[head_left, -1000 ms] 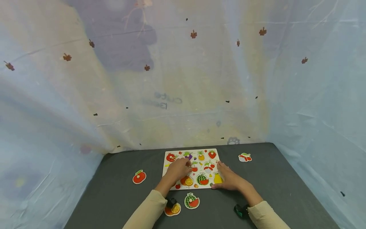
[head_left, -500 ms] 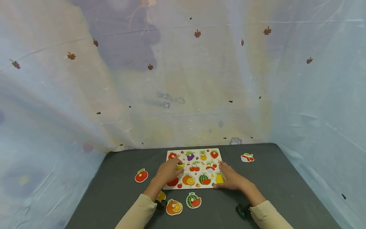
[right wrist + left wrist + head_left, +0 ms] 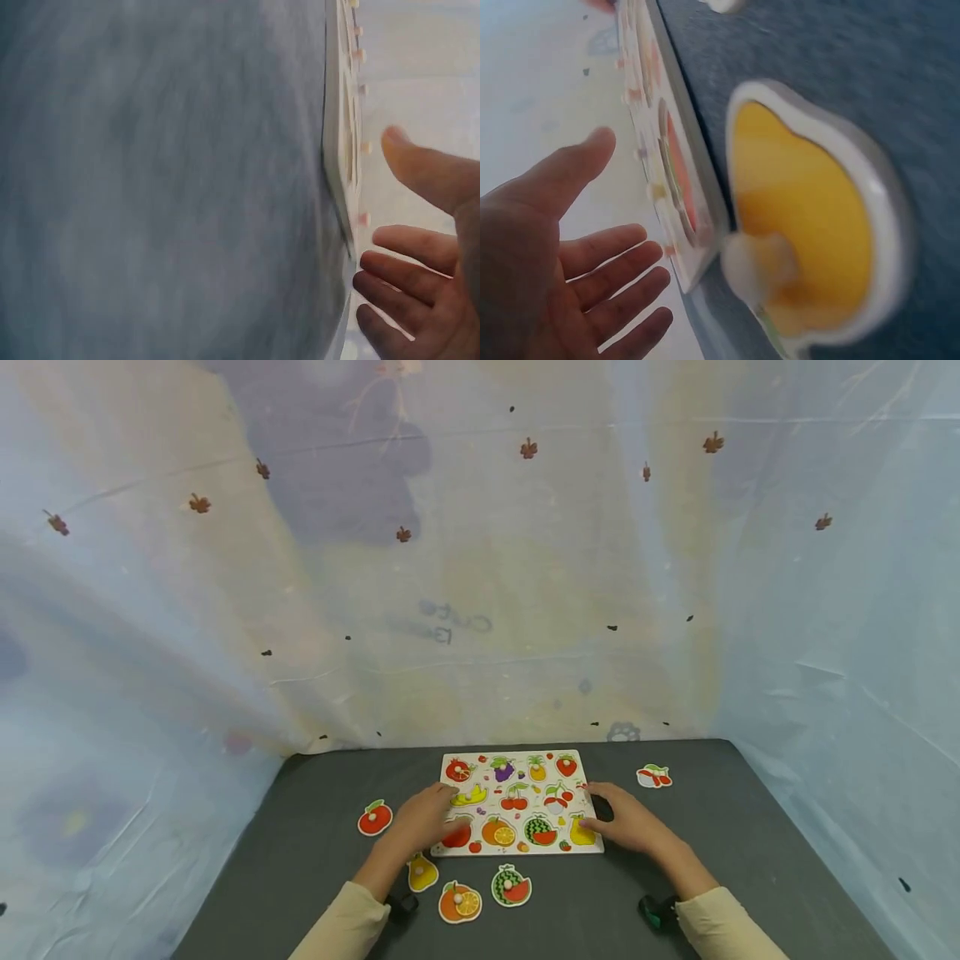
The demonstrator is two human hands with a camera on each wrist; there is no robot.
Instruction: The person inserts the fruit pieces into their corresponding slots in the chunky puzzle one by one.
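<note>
A white fruit puzzle board (image 3: 536, 851) lies on the dark table, with fruit pictures and knobbed pieces on it. My left hand (image 3: 423, 818) is at its left edge, fingertips near the yellow bananas (image 3: 470, 795) and the red apple (image 3: 457, 835); the left wrist view shows the fingers spread and holding nothing. At the opposite edge is my right hand (image 3: 630, 817), its thumb over the yellow pear (image 3: 582, 832) on the board, its fingers loosely extended with nothing between them. A loose pear piece (image 3: 802, 210) with a round knob lies close by the left wrist.
Loose on the table in front of the board are an orange piece (image 3: 460, 903) and a watermelon piece (image 3: 512, 887). A red fruit piece (image 3: 375, 818) lies to the left, a red-and-white one (image 3: 654, 777) to the right. Patterned sheeting (image 3: 510, 693) hangs behind.
My left hand has moved left from the middle of the board to its left edge, uncovering the cherries, then the bananas. The loose pear piece has come into sight. My right hand stays at the right edge.
</note>
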